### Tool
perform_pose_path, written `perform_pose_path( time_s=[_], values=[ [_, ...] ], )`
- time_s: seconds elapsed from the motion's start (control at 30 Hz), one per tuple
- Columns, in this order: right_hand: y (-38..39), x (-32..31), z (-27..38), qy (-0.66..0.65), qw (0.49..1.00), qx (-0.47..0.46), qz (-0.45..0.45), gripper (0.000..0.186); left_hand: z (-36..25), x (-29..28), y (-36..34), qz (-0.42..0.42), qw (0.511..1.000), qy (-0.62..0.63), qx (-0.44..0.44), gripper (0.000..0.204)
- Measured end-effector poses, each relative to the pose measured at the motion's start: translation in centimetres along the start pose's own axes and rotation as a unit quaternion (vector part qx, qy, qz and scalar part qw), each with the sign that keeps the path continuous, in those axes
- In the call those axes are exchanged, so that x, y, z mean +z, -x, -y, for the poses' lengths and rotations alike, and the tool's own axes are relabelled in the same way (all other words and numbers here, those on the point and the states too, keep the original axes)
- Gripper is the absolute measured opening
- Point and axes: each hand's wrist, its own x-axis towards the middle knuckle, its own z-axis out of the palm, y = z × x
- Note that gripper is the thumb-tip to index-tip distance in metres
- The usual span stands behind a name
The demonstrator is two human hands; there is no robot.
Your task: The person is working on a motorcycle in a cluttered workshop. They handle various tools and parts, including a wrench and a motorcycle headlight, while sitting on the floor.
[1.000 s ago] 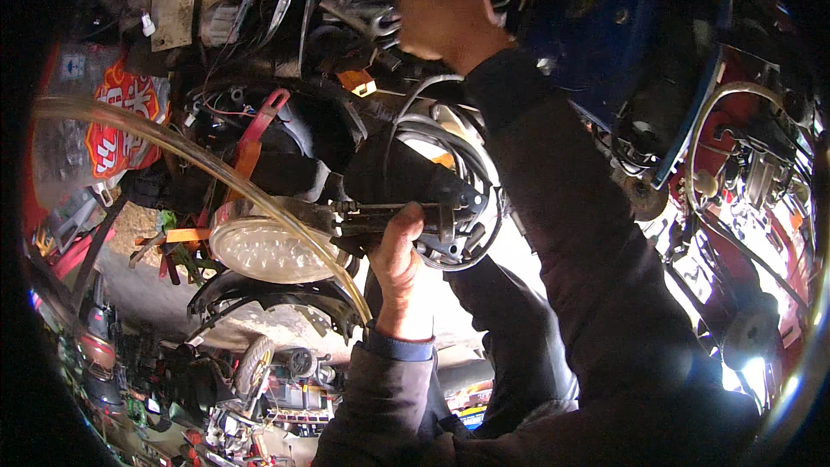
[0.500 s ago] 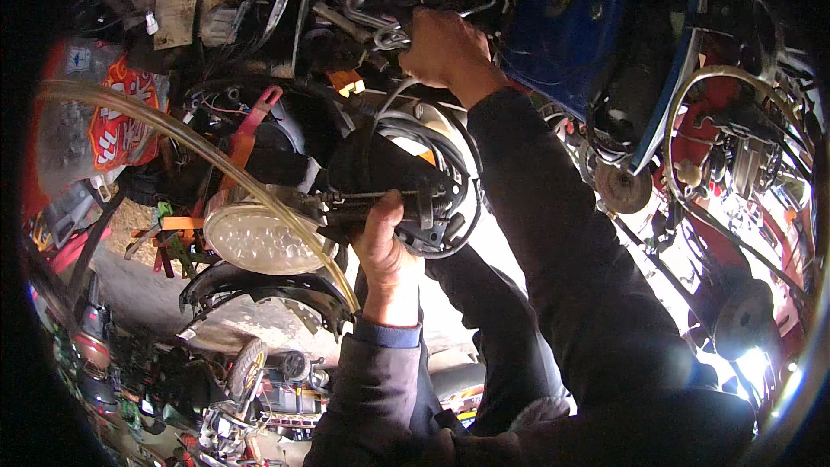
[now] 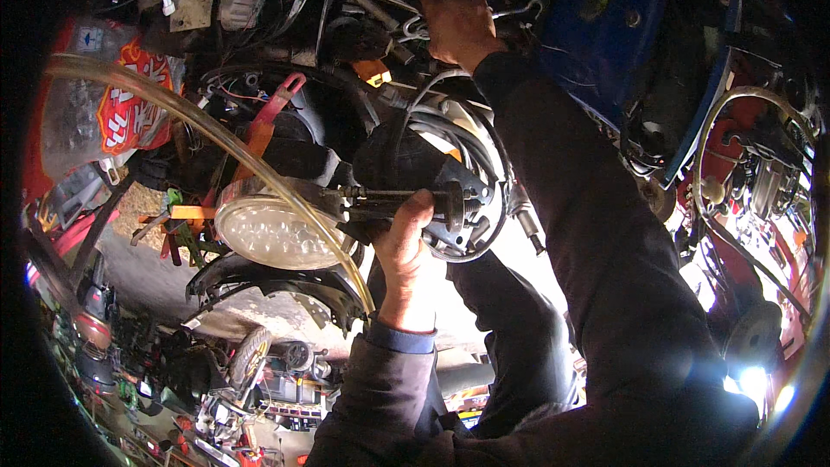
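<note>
Near the middle, my left hand is closed round a dark metal mechanical part with a long rod and a spring; its exact kind is unclear. Black cables loop just beyond it. My right hand reaches to the far side, its fingers curled down among metal tools. Their tips, and anything in them, are hidden in shadow. A hooked metal rod sticks out to the right of that hand. To its left lie wrenches.
A clear hose arcs across the left, passing in front of a round headlight. A black curved fender-like piece lies below it. At the right stand a blue panel and red machinery. A printed plastic bag is far left.
The scene has shifted slightly right in view. My right hand has moved a little farther off among the tools. My left hand keeps its grip on the dark part.
</note>
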Motion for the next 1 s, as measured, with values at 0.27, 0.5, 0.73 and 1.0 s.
perform_pose_path(
  time_s=[0.27, 0.5, 0.73, 1.0],
  values=[
    [1.3, -0.6, 1.1, -0.102, 0.99, 0.037, 0.087, 0.064, -0.4, 0.8, 0.0, 0.025, 0.998, 0.053, -0.018, 0.04],
    [0.8, -2.3, 1.3, -0.139, 0.989, 0.017, 0.035, 0.036, 0.0, -0.4, 0.4, 0.014, 1.0, 0.008, -0.019, 0.043],
    [1.0, -8.3, 1.3, -0.102, 0.977, 0.107, 0.151, 0.046, -0.4, -0.2, 1.1, 0.088, 0.993, 0.069, -0.038, 0.044],
    [5.0, -14.8, 2.2, -0.123, 0.979, 0.159, 0.038, 0.043, -0.2, 1.2, 3.9, 0.1, 0.991, 0.077, -0.038, 0.031]
  ],
)
